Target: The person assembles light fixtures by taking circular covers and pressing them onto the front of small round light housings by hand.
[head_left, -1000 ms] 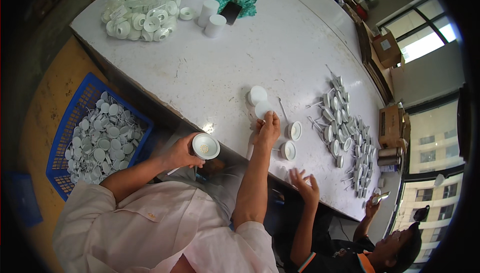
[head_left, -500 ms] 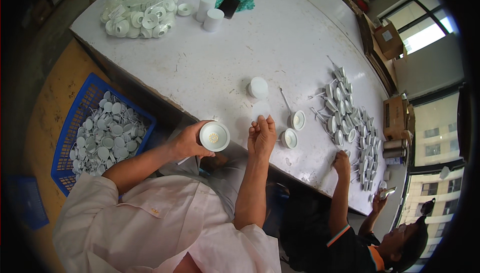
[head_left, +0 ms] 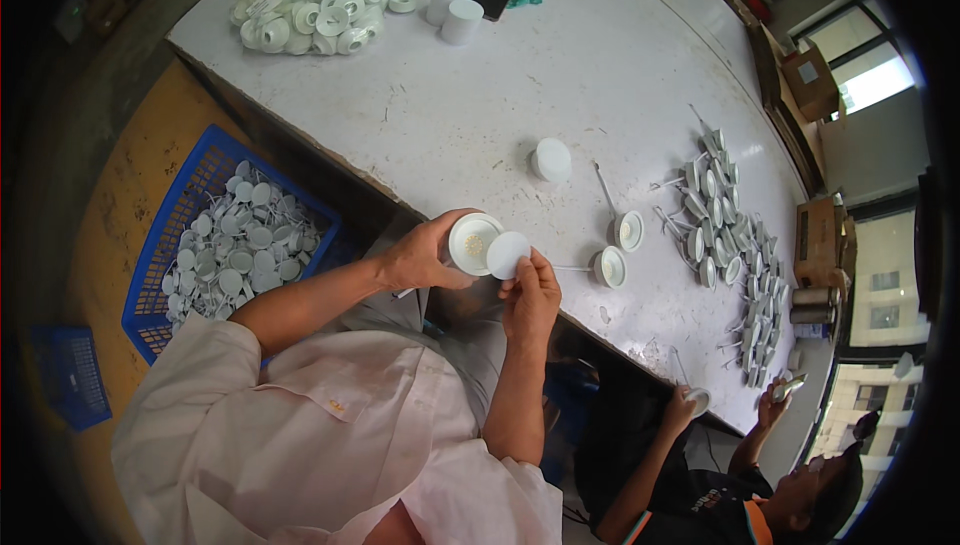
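Note:
My left hand [head_left: 428,253] is wrapped round a white downlight housing [head_left: 462,235], its open face up. Yellowish LED dots show inside the cup. Between the thumb and fingers of my right hand [head_left: 532,297] is a thin white diffuser disc [head_left: 508,254], which overlaps the right part of the housing's rim; whether they touch, I cannot tell. On the table beyond my hands stands a short stack of white discs [head_left: 551,160]. To the right of my right hand lie two downlights with leads, one farther off [head_left: 629,231] and one nearer [head_left: 609,267].
Left of me is a blue basket [head_left: 143,290] full of white disc-faced lights with leads. Many lights [head_left: 712,205] lie along the table's right side. A bag of white rings [head_left: 310,5] and white cylinders [head_left: 462,22] stand far back. At right, a co-worker's hand [head_left: 680,411] holds a light.
My right hand has brought the disc left and down from beside the stack to the housing. The whole view has shifted. The co-worker's near hand has drawn back toward the table edge with a light.

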A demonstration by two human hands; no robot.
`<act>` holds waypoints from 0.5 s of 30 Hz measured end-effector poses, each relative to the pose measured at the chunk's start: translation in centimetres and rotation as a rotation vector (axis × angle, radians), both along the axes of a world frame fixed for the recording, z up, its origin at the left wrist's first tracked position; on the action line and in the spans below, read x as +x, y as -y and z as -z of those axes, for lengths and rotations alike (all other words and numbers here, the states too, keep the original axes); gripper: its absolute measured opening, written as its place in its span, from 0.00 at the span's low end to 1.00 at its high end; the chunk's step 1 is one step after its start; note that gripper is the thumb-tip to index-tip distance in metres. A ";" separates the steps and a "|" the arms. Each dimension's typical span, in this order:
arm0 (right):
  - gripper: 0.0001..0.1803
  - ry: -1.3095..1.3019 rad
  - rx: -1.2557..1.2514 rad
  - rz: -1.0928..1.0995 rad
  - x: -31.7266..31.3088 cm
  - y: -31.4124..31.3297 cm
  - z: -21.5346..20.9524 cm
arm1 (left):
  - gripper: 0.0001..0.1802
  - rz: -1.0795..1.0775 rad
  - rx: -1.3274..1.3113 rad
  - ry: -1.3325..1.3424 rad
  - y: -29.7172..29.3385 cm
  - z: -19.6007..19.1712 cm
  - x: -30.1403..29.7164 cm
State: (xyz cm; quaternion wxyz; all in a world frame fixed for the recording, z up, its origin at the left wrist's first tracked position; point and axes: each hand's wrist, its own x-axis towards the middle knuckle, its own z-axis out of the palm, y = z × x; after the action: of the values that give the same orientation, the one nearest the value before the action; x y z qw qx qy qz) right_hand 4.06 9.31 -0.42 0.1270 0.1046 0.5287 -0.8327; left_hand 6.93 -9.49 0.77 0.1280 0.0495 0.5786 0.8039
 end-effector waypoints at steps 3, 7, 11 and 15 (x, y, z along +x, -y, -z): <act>0.13 -0.022 0.164 -0.029 0.8 0.7 -0.5 | 0.44 -0.045 -0.157 -0.127 -0.5 1.0 0.0; 0.17 -0.022 0.294 -0.029 1.2 1.4 -0.6 | 0.38 -0.068 -0.229 -0.098 -1.0 0.7 0.0; 0.17 -0.045 0.236 -0.018 1.4 1.8 -0.6 | 0.31 -0.162 -0.444 -0.129 -1.4 0.7 0.1; 0.16 -0.065 0.263 -0.041 1.6 1.9 -0.6 | 0.28 -0.189 -0.476 -0.131 -1.5 0.9 0.2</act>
State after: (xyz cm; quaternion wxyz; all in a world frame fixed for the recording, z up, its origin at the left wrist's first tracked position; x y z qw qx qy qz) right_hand 5.69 7.44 0.13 0.1116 0.0825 0.6394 -0.7563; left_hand 7.13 -7.96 -0.11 0.0227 0.0156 0.7604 0.6489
